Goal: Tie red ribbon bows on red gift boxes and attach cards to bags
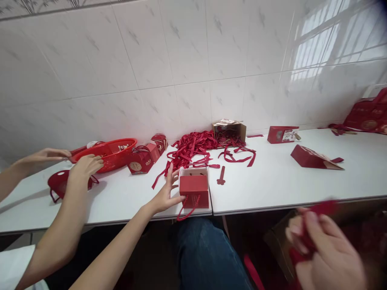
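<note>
My left hand (pixel 166 193) is at the left side of a small red gift box (pixel 194 189), fingers spread and thumb by its front corner. The box stands at the table's front edge, its red cord handle (pixel 189 208) hanging over the front. Low on the right, my right hand (pixel 328 251), blurred by motion, is closed around red ribbon (pixel 323 208), partly hidden by the fingers. Behind the box lies a heap of red ribbons (pixel 195 147), spilling from an open carton (pixel 238 133). A flat red tag (pixel 221 176) lies to the box's right.
At the left, a co-worker's hands (pixel 86 165) are at a red plastic basket (pixel 121 143). Red gift boxes (pixel 140 161) stand beside it. Two folded red boxes (pixel 311 157) lie to the right, and red bags (pixel 367 114) stand at the far right against the tiled wall.
</note>
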Available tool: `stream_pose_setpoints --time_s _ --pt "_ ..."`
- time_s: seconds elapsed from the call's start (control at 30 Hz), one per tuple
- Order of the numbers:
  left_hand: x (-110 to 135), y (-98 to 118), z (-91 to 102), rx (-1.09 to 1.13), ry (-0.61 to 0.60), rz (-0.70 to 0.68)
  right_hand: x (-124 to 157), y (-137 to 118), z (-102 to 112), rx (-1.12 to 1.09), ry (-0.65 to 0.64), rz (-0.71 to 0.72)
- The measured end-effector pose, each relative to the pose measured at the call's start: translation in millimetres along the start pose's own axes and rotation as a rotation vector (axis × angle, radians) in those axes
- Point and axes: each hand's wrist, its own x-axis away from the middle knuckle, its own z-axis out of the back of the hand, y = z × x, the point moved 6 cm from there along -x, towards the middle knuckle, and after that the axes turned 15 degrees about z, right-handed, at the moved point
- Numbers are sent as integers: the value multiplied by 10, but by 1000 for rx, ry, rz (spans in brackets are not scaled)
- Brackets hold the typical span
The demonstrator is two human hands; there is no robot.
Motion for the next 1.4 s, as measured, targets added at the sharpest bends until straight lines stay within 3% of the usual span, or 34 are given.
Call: stream_pose_setpoints --time_s 0.07,0.13,0.23,0.3,0.37,0.47,0.63,0.87,1.03,1.17,1.4 --pt "-6 32 -117 -24 27 -6 -23 17 -297 17 -21 -120" --pt "29 127 -184 -97 138 -37 -22 21 -488 66 -39 -172" --pt "164 436 -299 -393 420 -134 -7 54 -605 168 -131 -172" --pt "245 675 -466 -521 485 -246 5 103 -640 239 -228 -181" --pt "242 812 -658 -577 423 -302 21 145 -686 293 -326 -202" --pt "120 791 -845 -628 328 -261 53 148 -782 335 -437 -218" --pt "-13 599 -888 -632 314 -203 158 118 -915 223 -555 -304" --pt "89 625 -852 -559 244 -206 295 170 -1054 78 -543 -346" --pt "250 743 -926 -595 182 -388 371 211 -1191 121 -483 -231" --pt "350 791 -969 -626 130 -397 344 221 -1219 166 -463 -107" --pt "464 814 -1007 -653 97 -449 305 244 -1225 200 -472 -26"
